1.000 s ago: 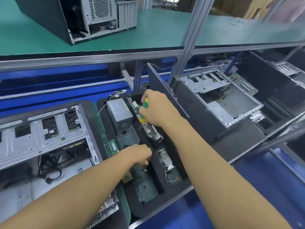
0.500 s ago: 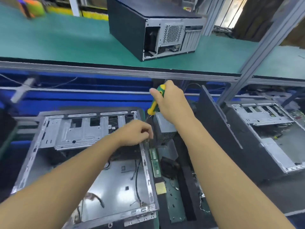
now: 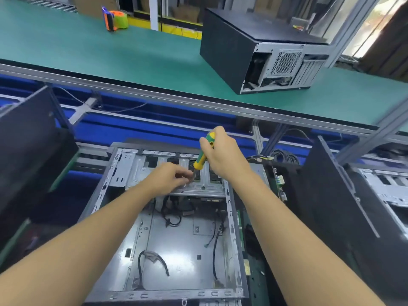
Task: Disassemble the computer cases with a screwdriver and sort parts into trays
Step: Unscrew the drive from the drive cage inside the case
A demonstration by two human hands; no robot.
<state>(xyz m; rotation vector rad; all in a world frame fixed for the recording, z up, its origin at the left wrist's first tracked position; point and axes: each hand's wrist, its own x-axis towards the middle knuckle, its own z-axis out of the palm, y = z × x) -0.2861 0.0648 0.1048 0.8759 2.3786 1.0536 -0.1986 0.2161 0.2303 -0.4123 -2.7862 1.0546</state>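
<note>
Screwdriver (image 3: pixel 202 154) gripped in right hand (image 3: pixel 225 157), now over open case (image 3: pixel 181 244), left fingers (image 3: pixel 185 174) curled at its tip, hold unclear

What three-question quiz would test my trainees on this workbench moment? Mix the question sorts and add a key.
1. True or false: the right hand grips the yellow-green screwdriver.
2. Where is the left hand? A) by the screwdriver's tip, over the open case; B) on the tape dispenser; C) on a loose cable.
3. Fill in: the closed black case sits on the ____ shelf.
Key: 1 true; 2 A; 3 green.
</note>
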